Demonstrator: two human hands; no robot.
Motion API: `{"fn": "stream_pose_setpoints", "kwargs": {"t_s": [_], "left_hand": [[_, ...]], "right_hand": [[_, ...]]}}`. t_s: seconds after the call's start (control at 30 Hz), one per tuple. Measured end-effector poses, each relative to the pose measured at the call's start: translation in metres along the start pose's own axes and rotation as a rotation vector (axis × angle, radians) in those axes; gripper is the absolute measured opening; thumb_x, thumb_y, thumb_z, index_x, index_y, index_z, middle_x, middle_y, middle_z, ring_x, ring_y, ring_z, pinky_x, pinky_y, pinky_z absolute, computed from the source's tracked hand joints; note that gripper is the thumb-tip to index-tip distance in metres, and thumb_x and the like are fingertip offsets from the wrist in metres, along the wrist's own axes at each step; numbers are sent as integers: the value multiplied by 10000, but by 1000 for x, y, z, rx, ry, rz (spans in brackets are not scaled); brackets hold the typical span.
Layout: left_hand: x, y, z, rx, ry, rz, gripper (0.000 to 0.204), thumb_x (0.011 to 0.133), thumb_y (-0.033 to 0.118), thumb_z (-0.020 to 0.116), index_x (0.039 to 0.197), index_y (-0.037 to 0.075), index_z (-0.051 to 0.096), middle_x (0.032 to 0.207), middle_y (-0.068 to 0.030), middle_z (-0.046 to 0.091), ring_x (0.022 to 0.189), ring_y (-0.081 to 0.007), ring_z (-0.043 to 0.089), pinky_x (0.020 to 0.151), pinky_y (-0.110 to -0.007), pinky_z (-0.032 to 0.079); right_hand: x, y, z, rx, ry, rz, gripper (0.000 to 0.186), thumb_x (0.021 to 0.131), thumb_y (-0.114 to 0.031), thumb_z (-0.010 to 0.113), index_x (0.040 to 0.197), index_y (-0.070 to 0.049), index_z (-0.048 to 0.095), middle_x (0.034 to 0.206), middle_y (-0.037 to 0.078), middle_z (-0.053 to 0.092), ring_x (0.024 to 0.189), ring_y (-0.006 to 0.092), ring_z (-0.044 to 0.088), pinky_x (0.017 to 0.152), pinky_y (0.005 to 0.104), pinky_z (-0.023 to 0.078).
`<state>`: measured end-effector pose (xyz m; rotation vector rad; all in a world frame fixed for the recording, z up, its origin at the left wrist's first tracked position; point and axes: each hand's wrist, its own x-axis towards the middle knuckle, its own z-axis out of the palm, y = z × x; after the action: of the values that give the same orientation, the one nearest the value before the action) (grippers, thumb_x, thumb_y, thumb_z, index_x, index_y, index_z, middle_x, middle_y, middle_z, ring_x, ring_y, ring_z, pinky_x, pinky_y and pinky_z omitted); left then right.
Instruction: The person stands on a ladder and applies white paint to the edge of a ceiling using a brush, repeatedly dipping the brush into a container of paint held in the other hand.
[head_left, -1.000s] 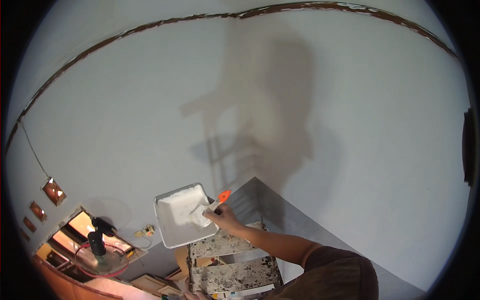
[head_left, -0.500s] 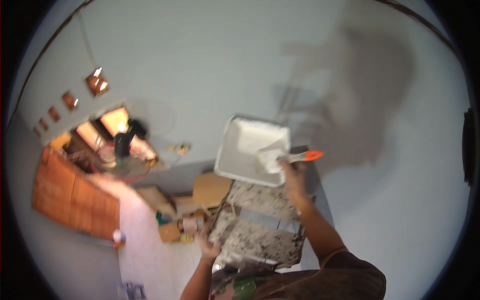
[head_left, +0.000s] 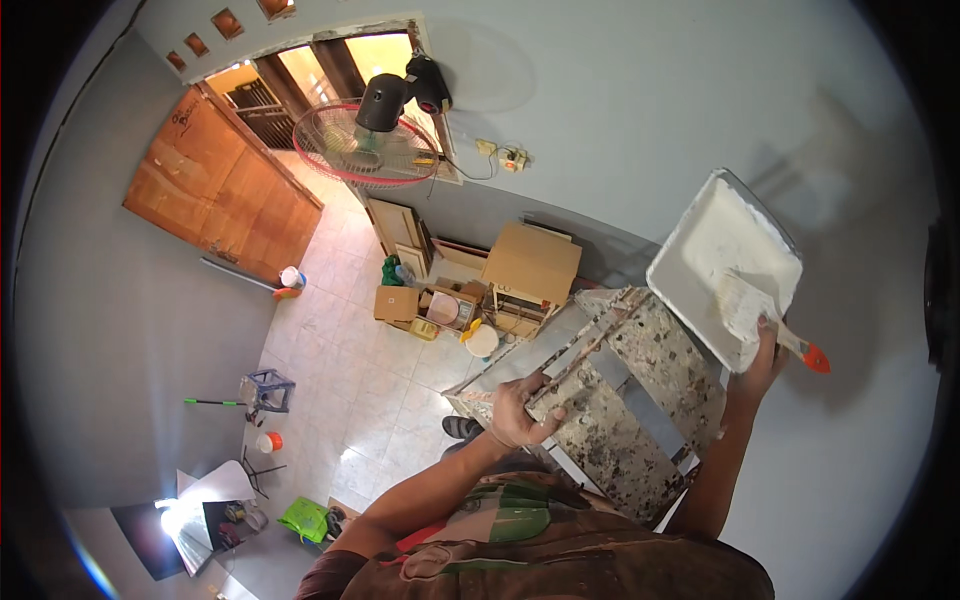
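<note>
At the right, my right hand (head_left: 760, 362) grips the near edge of a white paint tray (head_left: 690, 270). Its fingers also pin a wide paintbrush (head_left: 745, 305), whose white-coated head lies inside the tray and whose orange-tipped handle sticks out past the rim. White paint coats the tray's inside. Below it stands a stepladder (head_left: 600, 425) with broad treads, thickly spattered with paint. My left hand (head_left: 522, 415) is closed round the ladder's left side rail, thumb lying over the tread side. What lies under the tray is hidden.
A grey wall (head_left: 600, 120) runs along the far and right sides. A wall fan (head_left: 365, 145) hangs near the window. Cardboard boxes (head_left: 535, 262) and a white bucket (head_left: 481, 340) stand on the tiled floor (head_left: 370, 390), a small stool (head_left: 268, 390) farther left. An orange door (head_left: 225, 190) is at the upper left.
The view has swung, so tray, ladder and hands sit farther right in it. My left hand, blurred beside the ladder before, now grips its rail. My right hand still holds the tray and paintbrush.
</note>
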<state>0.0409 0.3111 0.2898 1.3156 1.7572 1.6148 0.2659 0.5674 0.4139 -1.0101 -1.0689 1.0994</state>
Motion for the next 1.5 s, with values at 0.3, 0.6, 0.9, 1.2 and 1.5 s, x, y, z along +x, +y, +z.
{"fn": "stream_pose_setpoints", "kwargs": {"t_s": [0.3, 0.6, 0.9, 1.2, 1.5], "left_hand": [[-3, -9, -1, -28, 1, 4, 454, 775, 411, 718, 909, -17, 651, 690, -165, 592, 607, -370, 608, 589, -393, 487], [1, -12, -4, 8, -6, 57, 485, 779, 469, 718, 861, -3, 644, 674, -153, 583, 588, -373, 597, 559, -393, 475], [-1, -17, -3, -28, 11, 70, 433, 699, 357, 780, 880, -17, 659, 629, -159, 566, 568, -376, 599, 551, -419, 479], [4, -17, -7, -34, -42, 95, 497, 752, 426, 752, 920, -35, 675, 698, -132, 617, 577, -327, 612, 547, -396, 489], [3, -12, -5, 38, -49, 92, 467, 672, 359, 814, 947, 13, 665, 702, -133, 588, 617, -355, 609, 579, -437, 498]], "right_hand": [[0, -4, -9, -50, 50, 1, 386, 933, -182, 673, 1189, 100, 612, 1179, 181, 638, 1078, 230, 676, 870, 382, 589], [-6, 3, -51, -840, -241, -702, 520, 870, -2, 651, 1378, -7, 540, 1360, 205, 554, 1301, 374, 535, 1061, 498, 484], [-2, 17, -64, -940, -199, -823, 576, 867, 22, 734, 1398, 16, 508, 1387, 179, 528, 1319, 362, 522, 1104, 498, 489], [3, 12, -73, -475, -48, -426, 465, 969, -211, 628, 1383, -10, 558, 1437, 171, 476, 1375, 346, 453, 1160, 525, 407], [7, 32, -108, -660, -143, -648, 490, 991, -76, 624, 1459, -31, 485, 1474, 176, 465, 1379, 354, 453, 1130, 514, 464]]}}
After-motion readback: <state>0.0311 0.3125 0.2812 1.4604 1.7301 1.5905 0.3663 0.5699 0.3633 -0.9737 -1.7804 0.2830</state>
